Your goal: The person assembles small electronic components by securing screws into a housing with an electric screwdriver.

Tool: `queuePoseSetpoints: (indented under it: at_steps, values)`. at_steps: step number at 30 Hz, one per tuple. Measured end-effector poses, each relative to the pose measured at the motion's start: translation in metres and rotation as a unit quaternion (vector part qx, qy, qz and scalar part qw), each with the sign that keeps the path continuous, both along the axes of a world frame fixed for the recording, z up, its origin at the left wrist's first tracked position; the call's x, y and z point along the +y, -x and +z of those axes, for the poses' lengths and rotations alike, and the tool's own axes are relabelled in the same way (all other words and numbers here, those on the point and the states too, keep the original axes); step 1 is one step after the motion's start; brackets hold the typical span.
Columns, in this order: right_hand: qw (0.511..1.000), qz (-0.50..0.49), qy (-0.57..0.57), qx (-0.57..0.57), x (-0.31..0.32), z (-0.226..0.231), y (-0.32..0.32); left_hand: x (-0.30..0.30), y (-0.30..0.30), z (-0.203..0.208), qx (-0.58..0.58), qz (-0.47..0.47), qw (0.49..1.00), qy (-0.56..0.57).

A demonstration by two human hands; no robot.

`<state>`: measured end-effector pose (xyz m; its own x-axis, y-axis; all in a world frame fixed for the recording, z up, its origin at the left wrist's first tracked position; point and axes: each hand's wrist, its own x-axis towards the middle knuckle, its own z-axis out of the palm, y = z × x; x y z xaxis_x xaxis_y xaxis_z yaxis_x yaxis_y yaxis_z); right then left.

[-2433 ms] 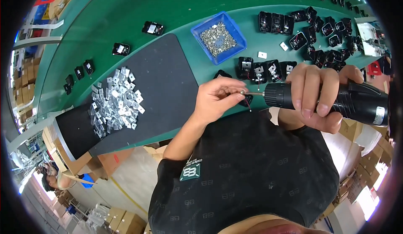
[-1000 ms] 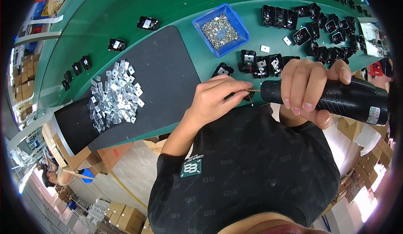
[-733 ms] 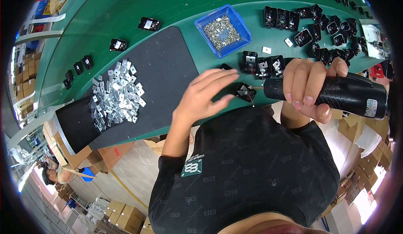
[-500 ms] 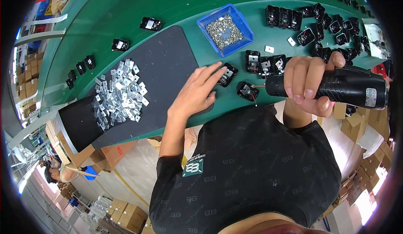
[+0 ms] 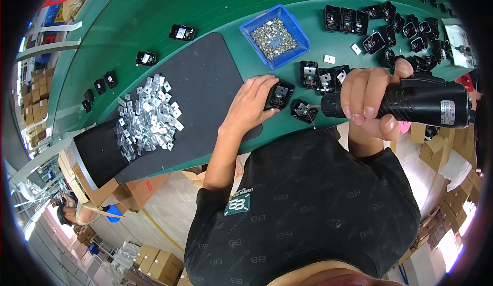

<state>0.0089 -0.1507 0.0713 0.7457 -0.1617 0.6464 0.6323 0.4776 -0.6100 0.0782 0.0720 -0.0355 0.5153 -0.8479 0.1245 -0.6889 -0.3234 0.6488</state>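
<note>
My left hand (image 5: 251,102) has its fingers and thumb around the left side of a small black plastic housing (image 5: 281,95) with a circuit and wires inside. In my right hand (image 5: 371,97) is a black electric screwdriver (image 5: 423,101), held level with its bit pointing left. The bit reaches another black housing (image 5: 303,111) with a red wire, just right of the first; whether it sits on a screw is too small to tell. Behind them stand several open housings (image 5: 309,74) with metal plates in them, partly hidden by my right hand.
A blue bin (image 5: 303,53) of small screws stands farther back. Metal plates (image 5: 149,114) lie heaped on a black mat (image 5: 210,75) at left, beside a black tray (image 5: 100,150). More housings (image 5: 349,21) crowd the far right; others line the green conveyor (image 5: 215,3). Two loose plates (image 5: 329,59) lie near the bin.
My left hand has moved right, its fingers closing around the housing, which has shifted slightly. The screwdriver in my right hand has come a little to the left.
</note>
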Motion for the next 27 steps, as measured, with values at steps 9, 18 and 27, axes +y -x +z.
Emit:
queuePoseSetpoints:
  at_steps: [9,18,27]
  values:
    - [1.000,0.014,-0.023,0.014,0.000,-0.002,0.003,-0.004,0.001,0.002,0.028,0.004,0.997,-0.071]
    - [1.000,0.001,-0.001,0.010,-0.008,-0.005,0.008,0.019,0.026,0.008,0.153,0.060,0.980,0.113]
    - [0.999,-0.036,-0.027,0.030,0.010,0.000,0.009,-0.007,0.029,0.033,0.195,0.046,0.961,0.189]
